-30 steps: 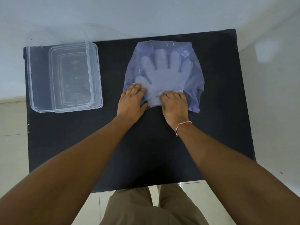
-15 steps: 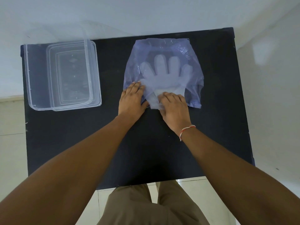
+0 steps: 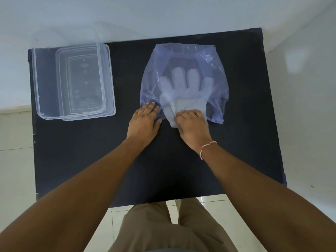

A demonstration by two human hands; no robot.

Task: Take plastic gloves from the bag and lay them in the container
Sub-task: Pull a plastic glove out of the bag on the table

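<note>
1. The left hand [image 3: 144, 122] lay flat, fingers spread, pressing the bag [image 3: 183, 77] edge on the black table [image 3: 163, 170].
2. The right hand [image 3: 192, 124] pinched the plastic gloves [image 3: 183, 95] cuff at the bag mouth.
3. The container [image 3: 72, 82] sat well apart, far left.

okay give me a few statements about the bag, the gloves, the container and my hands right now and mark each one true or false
1. The clear container sits at the left end of the black table. True.
2. A glove already lies in the container. False: it holds no glove.
3. The right hand presses on the cuff end of the gloves at the bag's mouth. True.
4. The left hand rests on the container's rim. False: it holds down the bag at its near left edge.
5. The gloves are fully out of the bag. False: their fingers lie inside it.
</note>
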